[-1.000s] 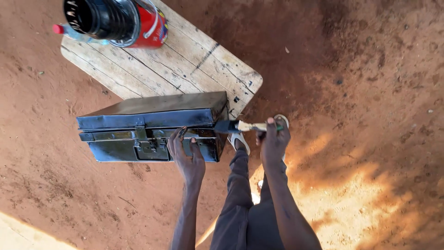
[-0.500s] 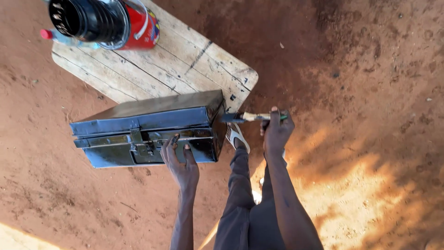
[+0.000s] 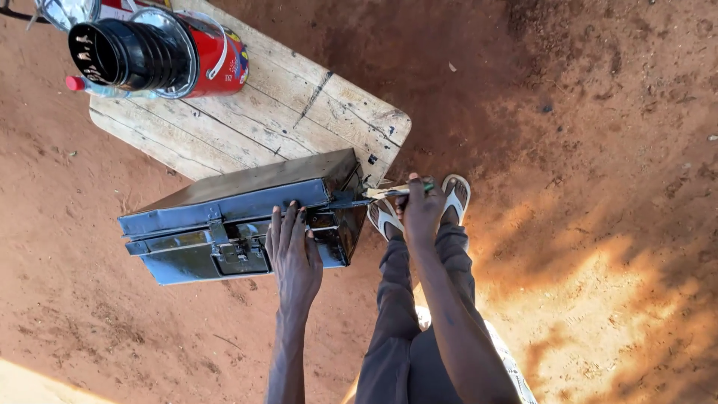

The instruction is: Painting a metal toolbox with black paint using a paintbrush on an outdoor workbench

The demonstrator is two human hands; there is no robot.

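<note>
By the tabletop: 1 metal box, 1 red can, 1 bottle, 2 sandals, 2 hands were there.

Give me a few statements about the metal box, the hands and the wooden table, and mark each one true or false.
1. The left hand rests on the front of the dark metal box. True.
2. The right hand is empty. False: its grip is on a thin tool at the box's corner.
3. The box lies on the wooden table. True.
4. The red can stands on the dirt. False: it is on the table.
</note>
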